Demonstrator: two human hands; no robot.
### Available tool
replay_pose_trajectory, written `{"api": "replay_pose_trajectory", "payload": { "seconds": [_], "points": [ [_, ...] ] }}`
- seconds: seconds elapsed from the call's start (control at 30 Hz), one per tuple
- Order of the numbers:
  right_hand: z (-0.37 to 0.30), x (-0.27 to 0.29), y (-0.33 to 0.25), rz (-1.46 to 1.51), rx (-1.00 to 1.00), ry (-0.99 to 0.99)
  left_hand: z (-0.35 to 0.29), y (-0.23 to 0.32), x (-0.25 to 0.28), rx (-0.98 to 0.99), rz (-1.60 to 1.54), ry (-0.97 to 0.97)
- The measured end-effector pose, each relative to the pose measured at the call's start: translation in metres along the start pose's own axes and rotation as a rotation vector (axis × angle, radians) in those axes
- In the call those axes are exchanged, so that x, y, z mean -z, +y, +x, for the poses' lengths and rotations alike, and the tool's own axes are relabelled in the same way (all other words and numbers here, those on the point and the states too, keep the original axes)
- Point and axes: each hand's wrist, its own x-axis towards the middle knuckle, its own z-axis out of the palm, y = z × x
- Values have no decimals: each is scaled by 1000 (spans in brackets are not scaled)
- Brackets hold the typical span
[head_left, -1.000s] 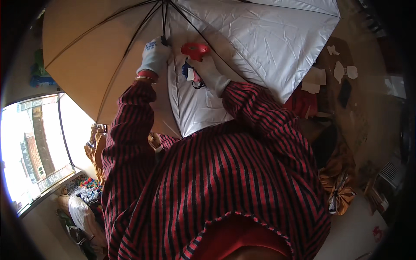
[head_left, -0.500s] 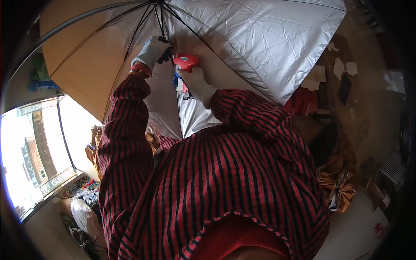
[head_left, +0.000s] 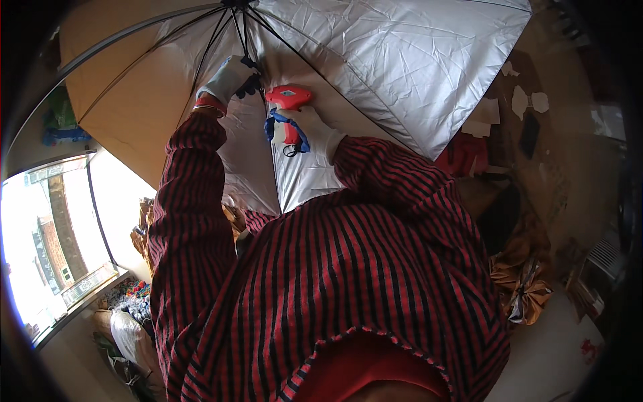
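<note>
While the right hand (head_left: 316, 127) is gripping a red tool (head_left: 289, 96) by its handle, the left hand (head_left: 228, 79) is resting by the thin black rods (head_left: 245, 41) of an open umbrella (head_left: 415, 67). The left fingers are bending near one rod, but I cannot tell whether they are gripping it. The umbrella is spreading out ahead, its silver side showing, and the tool is sitting well inside its near edge, just right of the left hand. The person seems to be lining up the tool. The next move is probably calling for a steady left hand and careful aim.
</note>
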Motion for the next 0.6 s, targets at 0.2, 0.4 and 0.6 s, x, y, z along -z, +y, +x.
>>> {"api": "replay_pose_trajectory", "payload": {
  "seconds": [0.2,0.4,0.6],
  "points": [
    [26,26,10,-1253,836,-383,-8,-3,3,-95,-32,-55],
    [48,33,13,-96,43,-766,-10,-6,8,-167,-28,-100],
    [47,34,5,-1287,870,-850,-14,-3,14,-221,75,-152]
  ]
}}
